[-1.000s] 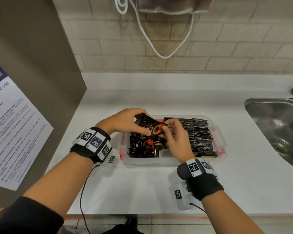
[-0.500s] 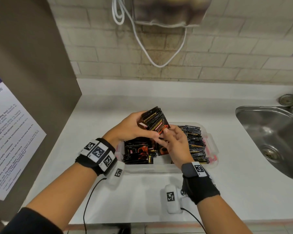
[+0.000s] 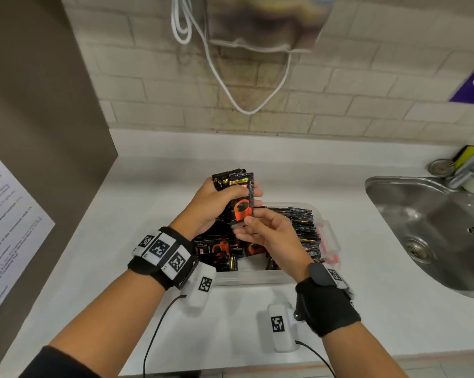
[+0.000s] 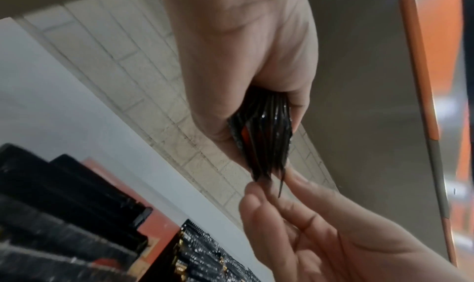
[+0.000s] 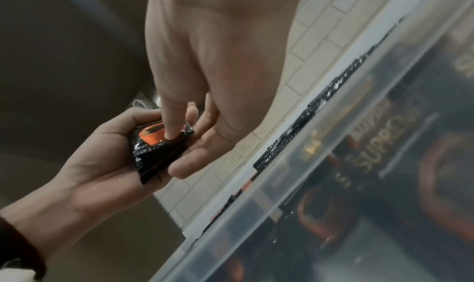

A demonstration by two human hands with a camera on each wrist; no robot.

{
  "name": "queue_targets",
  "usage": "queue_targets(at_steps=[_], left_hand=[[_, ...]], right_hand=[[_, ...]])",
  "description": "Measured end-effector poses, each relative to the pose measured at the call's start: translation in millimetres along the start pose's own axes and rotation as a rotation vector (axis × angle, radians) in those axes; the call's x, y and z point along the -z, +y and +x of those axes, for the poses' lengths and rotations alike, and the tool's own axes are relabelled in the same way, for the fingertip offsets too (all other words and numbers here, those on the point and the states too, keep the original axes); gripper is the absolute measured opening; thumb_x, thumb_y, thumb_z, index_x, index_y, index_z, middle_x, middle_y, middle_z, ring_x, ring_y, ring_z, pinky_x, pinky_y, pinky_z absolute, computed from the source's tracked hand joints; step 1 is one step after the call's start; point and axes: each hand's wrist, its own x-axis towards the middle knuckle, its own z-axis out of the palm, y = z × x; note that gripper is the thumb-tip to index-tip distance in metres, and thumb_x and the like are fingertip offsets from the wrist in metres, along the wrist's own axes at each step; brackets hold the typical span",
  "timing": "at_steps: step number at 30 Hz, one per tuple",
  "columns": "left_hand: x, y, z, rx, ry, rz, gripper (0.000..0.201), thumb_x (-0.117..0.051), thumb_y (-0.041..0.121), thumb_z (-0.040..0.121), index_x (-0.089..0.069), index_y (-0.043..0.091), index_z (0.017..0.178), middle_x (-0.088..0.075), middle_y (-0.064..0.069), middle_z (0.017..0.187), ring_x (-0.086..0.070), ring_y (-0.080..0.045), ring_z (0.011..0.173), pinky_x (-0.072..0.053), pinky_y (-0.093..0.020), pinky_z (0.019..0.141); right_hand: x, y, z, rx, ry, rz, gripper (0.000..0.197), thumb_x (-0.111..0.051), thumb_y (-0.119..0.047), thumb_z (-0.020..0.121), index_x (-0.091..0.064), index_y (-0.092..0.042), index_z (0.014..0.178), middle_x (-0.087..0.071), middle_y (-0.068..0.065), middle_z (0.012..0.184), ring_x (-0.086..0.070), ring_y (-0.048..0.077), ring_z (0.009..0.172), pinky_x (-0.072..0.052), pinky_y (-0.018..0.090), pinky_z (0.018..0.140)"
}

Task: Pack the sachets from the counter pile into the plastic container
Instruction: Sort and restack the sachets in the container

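Note:
A stack of black sachets (image 3: 242,211) with an orange cup print stands upright above the clear plastic container (image 3: 257,276). My left hand (image 3: 230,195) grips the stack round its middle, as the left wrist view shows edge-on (image 4: 266,136). My right hand (image 3: 244,227) pinches the stack's lower end, one finger pressing the front sachet (image 5: 153,136) and the others underneath. Inside the container, a row of sachets (image 3: 304,227) stands on edge at the right, and loose sachets (image 3: 219,249) lie flat at the left.
A steel sink (image 3: 435,236) is set into the white counter at the right. A brown panel (image 3: 39,132) with a paper notice (image 3: 6,227) walls off the left. A white cable (image 3: 230,91) hangs on the brick wall behind.
Both hands have lifted the sachet stack up out of the container, and it has turned upright. The right hand has shifted to its lower end.

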Motion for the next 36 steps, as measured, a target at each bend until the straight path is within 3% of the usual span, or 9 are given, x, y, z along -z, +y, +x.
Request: queue_targets(at_steps=[4, 8, 11, 16, 21, 25, 29, 32, 36], left_hand=[[-2.7, -13.0, -2.1, 0.016, 0.118, -0.038, 0.020, -0.065, 0.006, 0.093, -0.073, 0.008, 0.111, -0.077, -0.012, 0.103, -0.074, -0.026, 0.099, -0.061, -0.036, 0.085], [-6.6, -18.5, -2.5, 0.007, 0.199, -0.025, 0.017, -0.069, 0.006, 0.089, -0.079, 0.017, 0.096, -0.078, -0.009, 0.094, -0.076, -0.021, 0.087, -0.060, -0.028, 0.069], [-7.1, -20.5, -0.8, 0.015, 0.255, 0.051, 0.009, -0.074, 0.013, 0.086, -0.078, 0.017, 0.094, -0.078, -0.009, 0.089, -0.075, -0.025, 0.084, -0.060, -0.037, 0.075], [-8.4, -20.2, 1.2, 0.006, 0.310, 0.125, 0.007, -0.077, 0.019, 0.083, -0.076, 0.026, 0.082, -0.076, -0.001, 0.078, -0.074, -0.018, 0.076, -0.058, -0.034, 0.074], [-12.5, -18.5, 0.2, 0.019, 0.224, 0.213, 0.012, -0.076, 0.019, 0.082, -0.075, 0.023, 0.093, -0.076, 0.000, 0.083, -0.073, -0.016, 0.081, -0.057, -0.037, 0.078], [-17.2, -18.1, -0.4, 0.059, 0.162, 0.282, 0.027, -0.080, 0.022, 0.081, -0.074, 0.028, 0.106, -0.077, 0.006, 0.089, -0.073, -0.014, 0.087, -0.057, -0.038, 0.086], [-21.4, -15.5, -0.9, 0.067, 0.037, 0.348, 0.029, -0.082, 0.028, 0.082, -0.072, 0.030, 0.109, -0.077, 0.010, 0.093, -0.073, -0.006, 0.086, -0.055, -0.028, 0.082], [-23.6, -12.1, -1.8, 0.033, -0.079, 0.379, 0.020, -0.082, 0.031, 0.083, -0.072, 0.031, 0.100, -0.076, 0.012, 0.086, -0.071, -0.001, 0.079, -0.051, -0.017, 0.070], [-23.9, -7.7, -1.6, 0.029, -0.174, 0.359, 0.015, -0.085, 0.027, 0.080, -0.074, 0.031, 0.088, -0.076, 0.007, 0.083, -0.071, -0.004, 0.077, -0.049, -0.015, 0.067]], right_hand=[[5.3, -0.1, 1.9, 0.020, 0.022, -0.210, 0.019, -0.069, -0.011, 0.092, -0.068, -0.001, 0.107, -0.073, 0.018, 0.091, -0.074, 0.029, 0.088, -0.061, 0.034, 0.082], [6.8, -1.5, 0.7, 0.068, 0.046, -0.406, 0.009, -0.069, -0.013, 0.094, -0.069, -0.009, 0.102, -0.073, 0.006, 0.083, -0.074, 0.026, 0.082, -0.062, 0.033, 0.078], [5.7, -2.8, -1.1, 0.135, 0.073, -0.531, 0.006, -0.070, -0.016, 0.093, -0.071, -0.014, 0.099, -0.070, 0.005, 0.080, -0.073, 0.026, 0.079, -0.062, 0.032, 0.074], [8.6, -6.9, -3.0, 0.241, 0.104, -0.729, 0.016, -0.074, -0.024, 0.090, -0.068, -0.021, 0.104, -0.068, -0.001, 0.082, -0.070, 0.014, 0.071, -0.063, 0.035, 0.066], [14.7, -14.2, -6.1, 0.337, 0.132, -0.962, 0.046, -0.068, -0.038, 0.089, -0.053, -0.024, 0.130, -0.062, -0.010, 0.093, -0.067, 0.007, 0.076, -0.052, 0.017, 0.062], [20.1, -22.6, -13.1, 0.397, 0.139, -0.998, 0.064, -0.060, -0.035, 0.089, -0.035, -0.024, 0.146, -0.055, -0.011, 0.107, -0.065, 0.008, 0.078, -0.051, 0.016, 0.062], [22.5, -30.6, -19.4, 0.449, 0.149, -1.077, 0.057, -0.056, -0.032, 0.097, -0.032, -0.027, 0.149, -0.053, -0.015, 0.115, -0.064, 0.009, 0.081, -0.051, 0.017, 0.068], [24.2, -35.1, -22.3, 0.490, 0.125, -1.159, 0.044, -0.050, -0.032, 0.103, -0.040, -0.024, 0.145, -0.055, -0.011, 0.128, -0.062, 0.006, 0.097, -0.048, 0.016, 0.082], [28.9, -40.2, -23.8, 0.506, 0.139, -1.189, 0.032, -0.053, -0.020, 0.103, -0.051, -0.019, 0.134, -0.055, -0.016, 0.104, -0.056, 0.005, 0.085, -0.041, 0.012, 0.075]])
